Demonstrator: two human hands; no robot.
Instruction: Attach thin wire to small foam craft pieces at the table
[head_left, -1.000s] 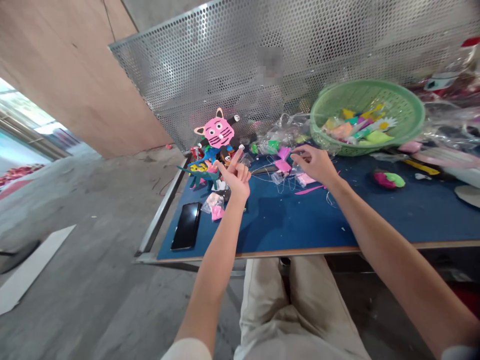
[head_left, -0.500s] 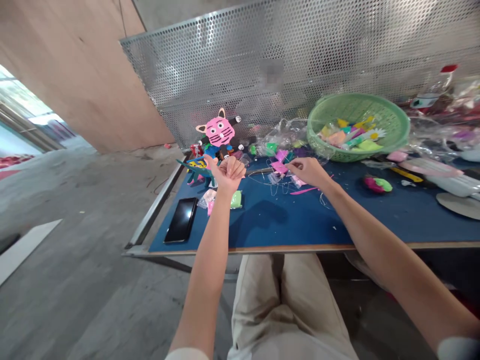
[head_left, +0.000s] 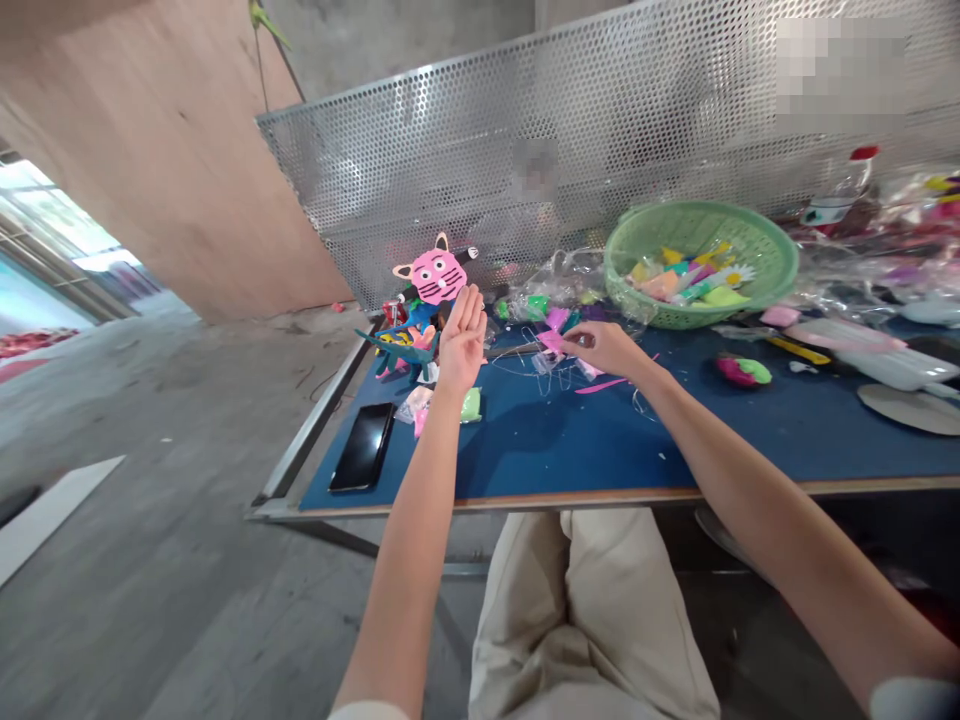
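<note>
The left hand is raised above the blue table, its forearm rising from the bottom edge and leaning slightly right, the wrist nearly straight. Its bare palm faces the camera, with the fingers straight and close together, pointing up, and the thumb folded across the palm. The fingertips overlap the lower edge of the pink cat face from this angle; whether they touch it cannot be told. The right arm slants in from the lower right corner, over the table's front edge, and the right hand points left with its back up. Its fingers are curled and its thumb and forefinger make a narrow pinch; I cannot tell whether anything thin sits between the tips. Those tips are right by the pink packets, which lie on the table between the two hands, toward the back. Below the right hand lies a pink stick, with a loop of thin thread beside it. A green packet lies just beside the left forearm, and a black phone lies farther left.
</note>
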